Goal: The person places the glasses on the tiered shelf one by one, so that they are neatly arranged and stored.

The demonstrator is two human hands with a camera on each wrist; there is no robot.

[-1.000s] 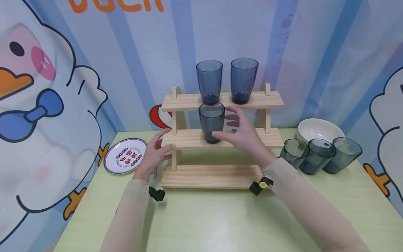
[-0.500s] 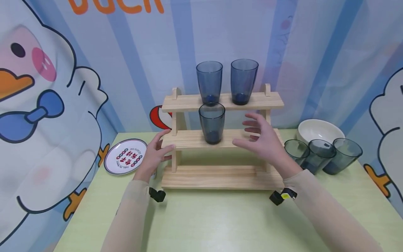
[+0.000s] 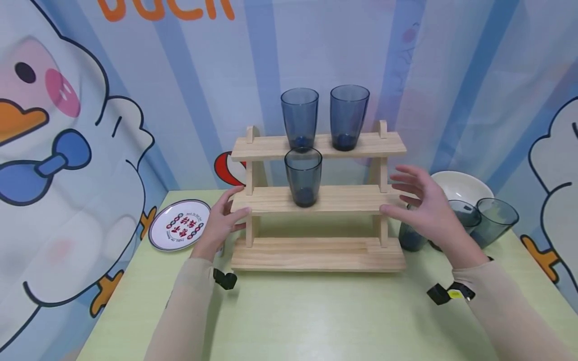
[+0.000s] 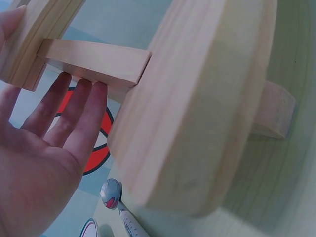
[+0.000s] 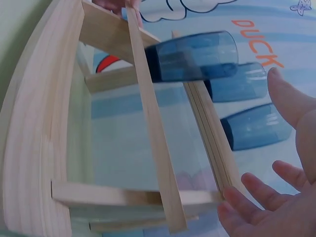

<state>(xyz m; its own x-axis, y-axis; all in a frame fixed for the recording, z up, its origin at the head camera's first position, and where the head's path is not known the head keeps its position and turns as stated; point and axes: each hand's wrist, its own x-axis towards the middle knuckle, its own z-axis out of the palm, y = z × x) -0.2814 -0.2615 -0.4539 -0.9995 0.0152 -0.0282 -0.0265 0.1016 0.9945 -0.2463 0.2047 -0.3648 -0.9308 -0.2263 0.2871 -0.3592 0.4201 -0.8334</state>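
Note:
A three-tier wooden shelf [image 3: 316, 255] stands on the table. My left hand [image 3: 220, 220] grips its left end at the middle tier; in the left wrist view the fingers [image 4: 88, 106] lie against an upright. One blue-grey tumbler [image 3: 304, 176] stands upright on the middle tier. Two more, a left tumbler [image 3: 300, 118] and a right tumbler [image 3: 349, 118], stand on the top tier. My right hand [image 3: 426, 205] hovers by the shelf's right end with fingers spread and nothing held. Behind it, more tumblers [image 3: 492, 220] on the table are partly hidden.
A white bowl [image 3: 462, 186] sits behind the tumblers at right. Left of the shelf lies a white plate [image 3: 179, 224] with red print. A spoon [image 4: 112, 193] shows near the shelf in the left wrist view. A patterned cloth [image 3: 203, 75] hangs behind.
My right hand has let go of the tumbler on the middle tier and moved right, past the shelf's end toward the tumblers on the table. The left hand has stayed put.

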